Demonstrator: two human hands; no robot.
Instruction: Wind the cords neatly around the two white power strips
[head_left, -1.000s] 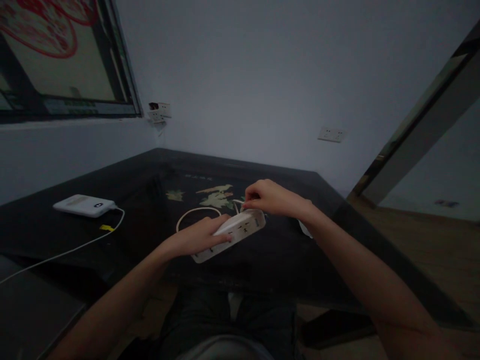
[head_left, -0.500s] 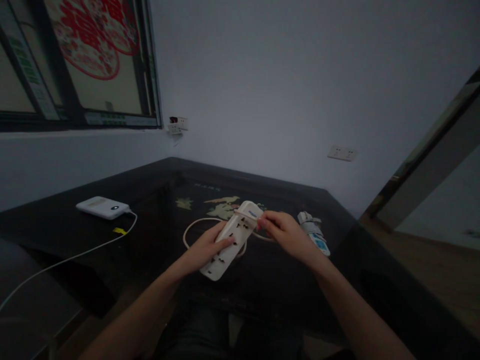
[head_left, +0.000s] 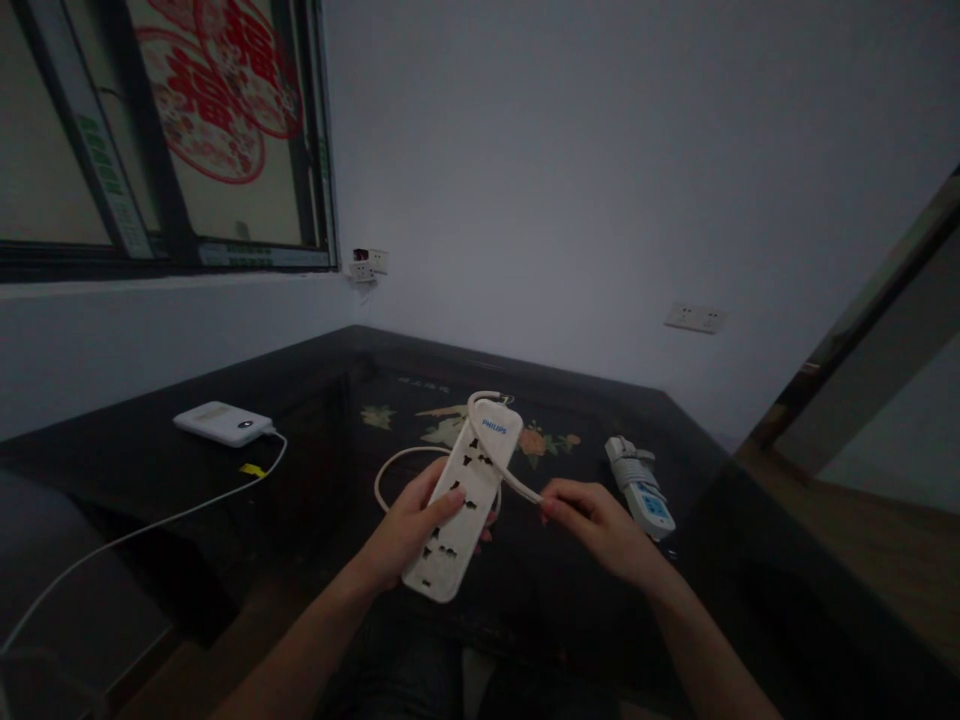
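Head view: the left hand grips the white power strip above the dark worktop, thumb over its sockets, fingers beneath. The right hand pinches the strip's cord between its fingertips (the cord crosses the strip's face, just below the PHILIPS lettering).

The white power strip, lettered PHILIPS in blue, slants far and right above the worktop in the left hand, sockets up. Its pale cord curls over the lettered end, crosses the face and runs right, into the right hand.
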